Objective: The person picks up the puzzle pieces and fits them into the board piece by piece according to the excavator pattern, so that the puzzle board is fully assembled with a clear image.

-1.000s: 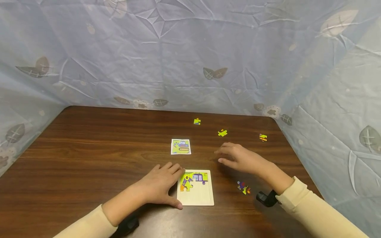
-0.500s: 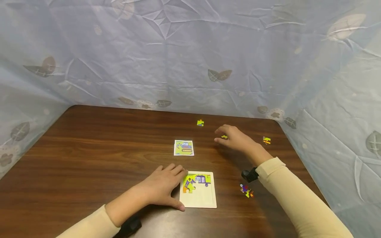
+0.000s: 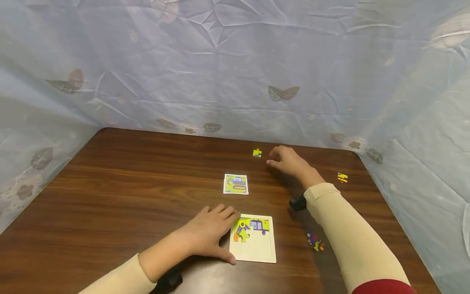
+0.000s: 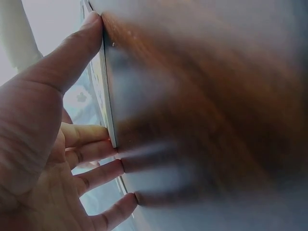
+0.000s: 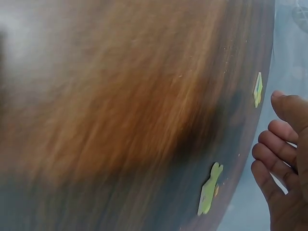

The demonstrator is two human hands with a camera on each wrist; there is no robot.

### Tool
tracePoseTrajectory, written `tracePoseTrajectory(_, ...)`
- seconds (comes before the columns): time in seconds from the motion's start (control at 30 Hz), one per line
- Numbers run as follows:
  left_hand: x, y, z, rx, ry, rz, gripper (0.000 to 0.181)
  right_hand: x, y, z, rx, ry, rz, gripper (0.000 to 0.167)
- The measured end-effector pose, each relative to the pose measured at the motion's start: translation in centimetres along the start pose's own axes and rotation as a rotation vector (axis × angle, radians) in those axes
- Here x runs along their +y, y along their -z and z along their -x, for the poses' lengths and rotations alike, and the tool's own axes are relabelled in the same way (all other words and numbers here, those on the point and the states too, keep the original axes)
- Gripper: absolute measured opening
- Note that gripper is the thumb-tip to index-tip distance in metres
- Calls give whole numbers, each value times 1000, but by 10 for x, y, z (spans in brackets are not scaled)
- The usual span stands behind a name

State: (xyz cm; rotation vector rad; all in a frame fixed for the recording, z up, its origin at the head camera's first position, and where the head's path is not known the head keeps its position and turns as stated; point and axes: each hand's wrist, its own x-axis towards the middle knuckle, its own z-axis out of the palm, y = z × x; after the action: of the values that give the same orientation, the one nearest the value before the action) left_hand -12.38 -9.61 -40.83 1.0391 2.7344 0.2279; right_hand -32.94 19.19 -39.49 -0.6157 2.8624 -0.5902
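My left hand [image 3: 211, 232] rests at the left side of a pale square puzzle board [image 3: 253, 252]. Its fingertips touch the upper left corner and its thumb the lower left one; the board's edge [image 4: 107, 91] shows against them in the left wrist view. Joined pieces [image 3: 257, 225] picturing a digger fill the board's upper part. My right hand [image 3: 290, 162] hovers over the far table, fingers loosely bent, holding nothing. Beneath it lies a green puzzle piece [image 5: 210, 190], hidden in the head view. Farther off is another green piece [image 5: 258, 90].
A picture card [image 3: 236, 184] of the digger lies beyond the board. A yellow and orange puzzle piece [image 3: 342, 177] lies toward the right edge, and a cluster of purple, yellow and red pieces [image 3: 315, 242] lies right of the board. Patterned cloth [image 3: 220, 81] surrounds the table.
My right hand has moved forward, away from me, until it covers the middle green piece. The left hand stays at the board. The head view has swung a little left.
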Motion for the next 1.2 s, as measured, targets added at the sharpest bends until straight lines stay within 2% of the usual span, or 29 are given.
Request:
tracePoseTrajectory(0.3, 6, 2, 4, 5, 2, -5, 109, 2, -6, -12, 20, -48, -56, 43)
tracePoseTrajectory(0.63, 12, 1, 7, 3, -5, -9, 112, -1, -14, -14, 19, -68, -86, 47)
tracePoseTrajectory(1.03, 17, 6, 13, -4, -5, -23, 111, -14, -24, -19, 100, -85, -35, 45)
tracePoseTrajectory(1.2, 18, 5, 12, -5, -5, -18, 111, -16, -24, -16, 96, -86, -24, 41)
